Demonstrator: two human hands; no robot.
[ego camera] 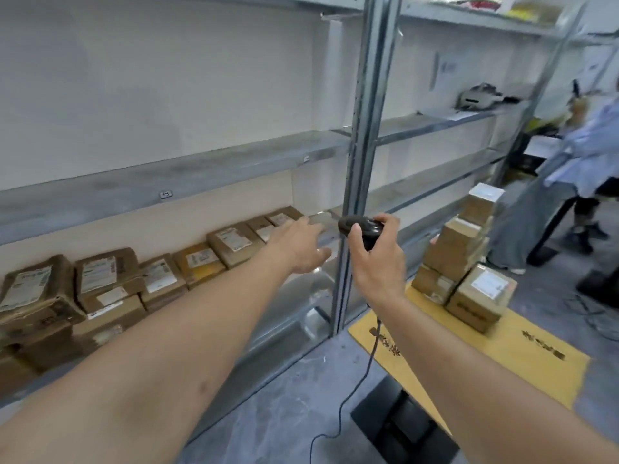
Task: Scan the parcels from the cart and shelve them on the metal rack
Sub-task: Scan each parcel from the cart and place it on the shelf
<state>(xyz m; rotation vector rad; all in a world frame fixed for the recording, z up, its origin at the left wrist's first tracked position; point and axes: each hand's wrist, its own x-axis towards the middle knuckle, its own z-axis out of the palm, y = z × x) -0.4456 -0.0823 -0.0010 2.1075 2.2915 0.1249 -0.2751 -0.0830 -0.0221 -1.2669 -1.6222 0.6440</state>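
The metal rack fills most of the view: dull galvanised steel, flat grey shelves and a perforated upright post. Its low shelf carries a row of parcels, brown cardboard boxes and kraft mailers with white printed labels, running left from the post, some leaning on each other. Right of the post stands the cart, a flat yellow deck with dark lettering, bearing a stack of cartons, square-edged and taped, several layers high. A person in pale blue stands further right of the post.

The left hand reaches over the low shelf just left of the post, fingers spread and holding nothing, near the last box in the row. The right hand is wrapped tight around a black scanner, smooth rounded plastic, in front of the post; its thin cable hangs down to the floor.

Risk, as I judge it: the trailing cable could snag on the cart edge or underfoot, and the tall stack could tip if a lower carton is pulled first
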